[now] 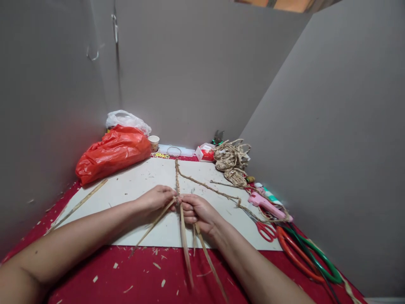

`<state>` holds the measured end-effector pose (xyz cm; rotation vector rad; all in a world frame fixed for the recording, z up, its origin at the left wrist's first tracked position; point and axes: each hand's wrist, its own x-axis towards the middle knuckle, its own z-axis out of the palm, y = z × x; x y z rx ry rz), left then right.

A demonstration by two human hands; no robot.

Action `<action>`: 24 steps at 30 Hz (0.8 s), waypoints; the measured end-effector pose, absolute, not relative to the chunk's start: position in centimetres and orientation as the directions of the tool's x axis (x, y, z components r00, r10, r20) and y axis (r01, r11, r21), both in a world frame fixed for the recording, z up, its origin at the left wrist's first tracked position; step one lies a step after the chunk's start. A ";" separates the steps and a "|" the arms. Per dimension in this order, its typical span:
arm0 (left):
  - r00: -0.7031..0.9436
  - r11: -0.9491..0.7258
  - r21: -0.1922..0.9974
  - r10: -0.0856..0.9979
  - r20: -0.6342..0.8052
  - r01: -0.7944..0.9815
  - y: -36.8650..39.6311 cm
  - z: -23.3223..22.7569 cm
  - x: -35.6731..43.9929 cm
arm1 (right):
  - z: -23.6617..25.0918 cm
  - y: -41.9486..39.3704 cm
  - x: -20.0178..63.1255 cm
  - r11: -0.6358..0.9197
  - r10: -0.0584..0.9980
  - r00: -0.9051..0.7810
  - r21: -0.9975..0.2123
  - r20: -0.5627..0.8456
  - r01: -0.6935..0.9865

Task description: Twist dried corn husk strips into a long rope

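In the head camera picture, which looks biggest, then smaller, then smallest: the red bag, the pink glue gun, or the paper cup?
1. Red bag, clearly the biggest.
2. Pink glue gun.
3. Paper cup, smallest, though it stands farther back, which shrinks it a bit.

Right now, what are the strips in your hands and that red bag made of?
The strips look like dried plant fibre, perhaps palm leaf or straw: tan, flat, matte, shedding flakes. The red bag looks like thin plastic: glossy and crinkled.
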<state>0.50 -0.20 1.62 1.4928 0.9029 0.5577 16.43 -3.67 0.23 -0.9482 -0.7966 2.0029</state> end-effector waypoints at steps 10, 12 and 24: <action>0.657 -0.245 0.907 0.752 -0.045 0.343 0.3 0.7 0.0 | 0.3 -4.0 16.7 -0.378 0.845 -0.411 -0.926 -0.342 -0.006; 0.676 -0.240 0.912 0.735 -0.053 0.332 0.6 0.7 -0.1 | 0.0 -4.1 16.6 -0.184 0.913 -0.341 -0.972 -0.224 0.148; 0.594 -0.103 0.943 0.797 -0.112 0.317 0.2 -0.8 0.5 | -0.6 -5.1 16.3 0.229 0.970 -0.220 -0.665 0.099 0.711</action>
